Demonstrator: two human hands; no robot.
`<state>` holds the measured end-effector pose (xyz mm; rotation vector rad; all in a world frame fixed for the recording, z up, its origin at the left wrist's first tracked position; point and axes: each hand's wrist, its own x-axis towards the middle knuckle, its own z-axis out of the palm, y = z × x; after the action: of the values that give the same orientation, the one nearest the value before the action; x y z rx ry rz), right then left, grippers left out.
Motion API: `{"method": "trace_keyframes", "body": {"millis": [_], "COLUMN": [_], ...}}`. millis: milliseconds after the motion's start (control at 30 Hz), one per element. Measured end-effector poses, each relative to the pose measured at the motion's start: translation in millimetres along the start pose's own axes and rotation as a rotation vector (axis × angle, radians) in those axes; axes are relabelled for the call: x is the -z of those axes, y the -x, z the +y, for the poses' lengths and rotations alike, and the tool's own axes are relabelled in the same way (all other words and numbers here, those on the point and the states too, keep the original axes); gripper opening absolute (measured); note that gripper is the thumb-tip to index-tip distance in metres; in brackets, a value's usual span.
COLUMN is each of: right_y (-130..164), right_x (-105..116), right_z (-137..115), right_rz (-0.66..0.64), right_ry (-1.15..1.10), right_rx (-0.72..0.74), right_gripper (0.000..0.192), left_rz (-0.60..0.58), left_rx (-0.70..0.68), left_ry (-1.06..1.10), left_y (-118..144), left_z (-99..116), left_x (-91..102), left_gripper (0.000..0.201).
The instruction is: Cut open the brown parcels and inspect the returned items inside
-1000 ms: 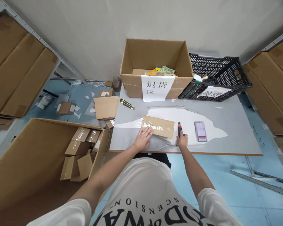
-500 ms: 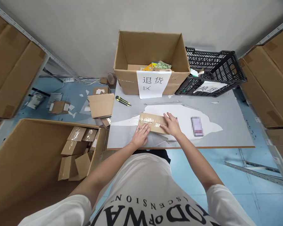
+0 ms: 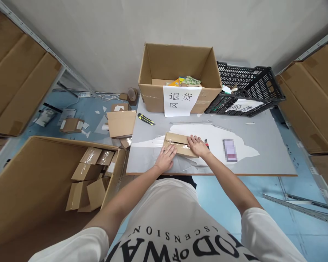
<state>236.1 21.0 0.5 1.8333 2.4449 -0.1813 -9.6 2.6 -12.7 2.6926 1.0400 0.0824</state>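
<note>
A small flat cardboard box (image 3: 177, 138) with clear tape lies before me on the table, a dark slit running along its top seam. My left hand (image 3: 165, 159) grips its near left corner, fingers over the top. At the right end, my right hand (image 3: 198, 146) is closed around the edge, fingertips on the top flap. A small red and black object (image 3: 207, 143) shows just beyond the right hand; its kind cannot be made out. Farther right lies a blurred purple phone-shaped item (image 3: 230, 150). A yellow and black box cutter (image 3: 145, 119) rests at the table's back left.
Behind stands a large open carton (image 3: 153, 97) with a paper sign and colourful packets inside. Beside it is a black plastic crate (image 3: 251, 85). To my left, a big carton (image 3: 57, 145) holds several small boxes. Cardboard pieces litter the blue floor (image 3: 94, 116).
The seam on top of the small box has parted into a visible slit. The red and black object has come into view beside my right hand. The camera view has shifted slightly.
</note>
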Motion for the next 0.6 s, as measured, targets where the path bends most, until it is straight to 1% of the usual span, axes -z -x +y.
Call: {"method": "trace_keyframes", "body": {"millis": [100,233,333,467,533,600], "right_y": [-6,-17,-28,-42,-50,-56], "right_x": [14,37,47,47,43,38], "right_z": [3,16,32,49,51,49], "right_rz": [-0.070,-0.172,-0.172,-0.135,-0.136,-0.135], "right_ry": [-0.008,-0.093,-0.183,-0.347,-0.370,-0.354], "right_rx": [-0.001,-0.117,-0.173,-0.236,-0.342,-0.507], "right_gripper": [0.039,0.036,0.040,0.050,0.052,0.053], "left_rz": [-0.003,-0.009,-0.002,-0.006,-0.015,-0.024], "left_rx": [-0.003,-0.024,-0.027,-0.043,-0.052,-0.058], "left_ry": [0.000,0.002,0.001,0.003,-0.002,-0.007], "left_y": [1,2,1,2,2,2], "left_z": [-1,-1,-2,-3,-4,-4], "left_x": [-0.3,-1.7,-1.8,-0.2,0.7,1.6], "left_gripper": [0.070,0.068,0.069,0.071,0.071,0.072]}}
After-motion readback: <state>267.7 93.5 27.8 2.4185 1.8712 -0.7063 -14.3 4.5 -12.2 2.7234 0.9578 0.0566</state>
